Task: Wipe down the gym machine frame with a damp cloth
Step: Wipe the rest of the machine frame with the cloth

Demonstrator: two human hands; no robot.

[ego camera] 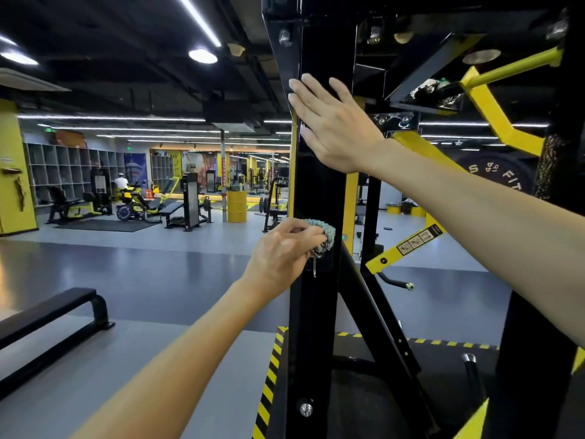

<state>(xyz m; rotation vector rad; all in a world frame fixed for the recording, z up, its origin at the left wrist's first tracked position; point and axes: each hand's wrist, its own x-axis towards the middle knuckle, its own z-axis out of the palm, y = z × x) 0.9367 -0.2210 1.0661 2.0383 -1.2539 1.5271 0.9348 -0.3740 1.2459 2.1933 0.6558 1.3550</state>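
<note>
Cloth (323, 232) is gripped in the left hand (281, 252) against the frame (316, 191); the right hand (332, 122) is laid flat, fingers straight, at 12 o'clock.

left grip (285, 248): at the left edge of the upright post (316, 327), curled round the cloth (324, 231).
cloth: between the left grip's fingers and the post's face, touching it.
right grip (332, 125): above the left grip, well apart from it, flat on the same post.
diagonal brace (373, 312): right of the left grip, sloping down and rightward from the post.
bolt (305, 409): well below the left grip, low on the post.
platform edge (269, 375): below the left grip, at the post's foot.
low bench (47, 315): below and left of the left grip, on the floor.
barrel (236, 205): left of the left grip, well behind it.
weight plate (497, 172): right of the right grip, behind the frame.
lever arm (493, 99): right of the right grip, slightly above.
</note>
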